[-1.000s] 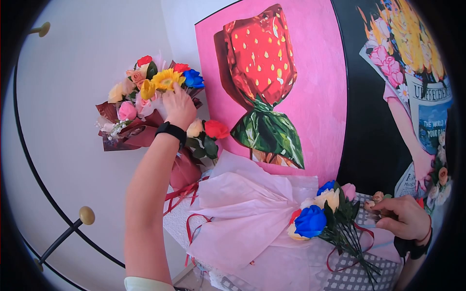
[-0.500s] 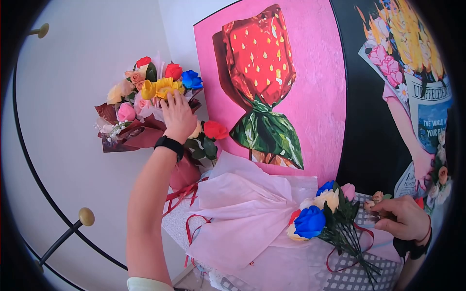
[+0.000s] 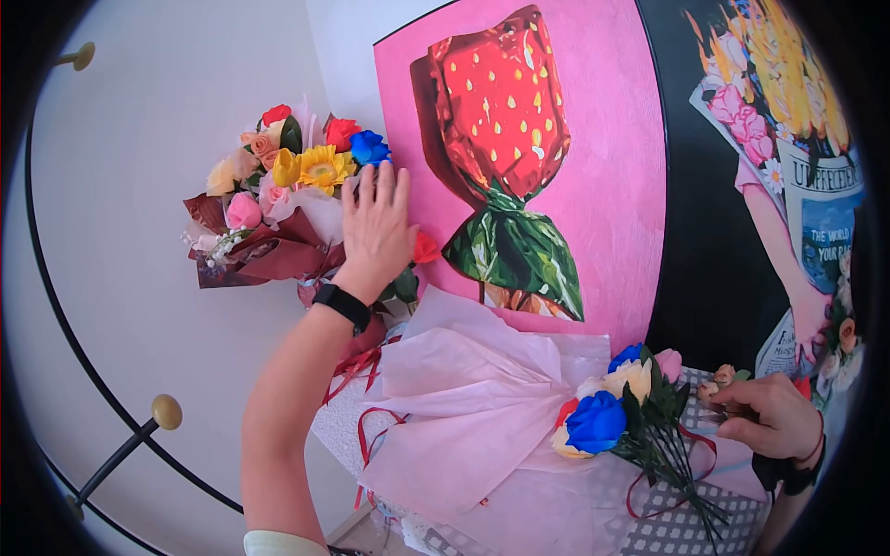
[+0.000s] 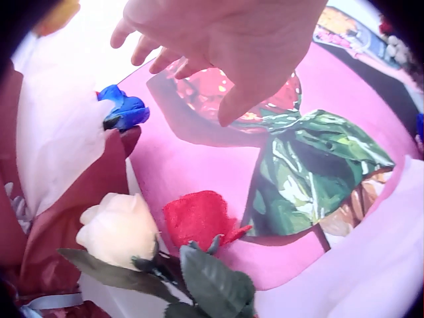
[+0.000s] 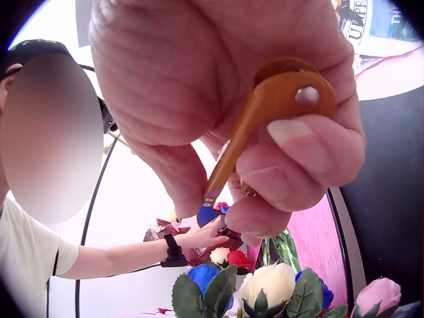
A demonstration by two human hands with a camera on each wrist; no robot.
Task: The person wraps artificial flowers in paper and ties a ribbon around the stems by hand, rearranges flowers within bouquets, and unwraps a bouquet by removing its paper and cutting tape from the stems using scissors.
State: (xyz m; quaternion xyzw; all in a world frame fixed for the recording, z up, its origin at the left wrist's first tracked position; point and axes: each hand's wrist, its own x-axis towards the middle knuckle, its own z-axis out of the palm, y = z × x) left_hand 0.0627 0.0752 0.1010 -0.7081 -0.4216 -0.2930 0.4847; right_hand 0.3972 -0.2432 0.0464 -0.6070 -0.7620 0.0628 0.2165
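Observation:
My left hand (image 3: 378, 222) is raised beside the wrapped bouquet (image 3: 278, 255), its fingers spread and holding nothing. The fingertips overlap the lower edge of a blue rose (image 3: 371, 146), near a yellow gerbera (image 3: 324, 170). Below the palm, a cream rose (image 4: 119, 232) and a red rose (image 4: 197, 220) stand on leafy stems. Over the right side of the table my right hand (image 3: 777, 419) curls its fingers round a tan, strap-like piece with a silver rivet (image 5: 285, 99) and a blue end; I cannot tell its kind. Small peach roses (image 3: 723, 374) lie by those fingers.
Pale pink wrapping paper (image 3: 464, 389) spreads over the table. Loose flowers with a blue rose (image 3: 595, 423) lie on it, stems toward the front. Red ribbon (image 3: 366, 445) trails at the left. Behind stands a pink painting (image 3: 603, 167); a black wall rack (image 3: 144, 431) is at left.
My left hand has moved right, off the yellow gerbera to the blue rose's side, and its fingers have straightened. The gerbera now shows fully. The right hand has stayed in place.

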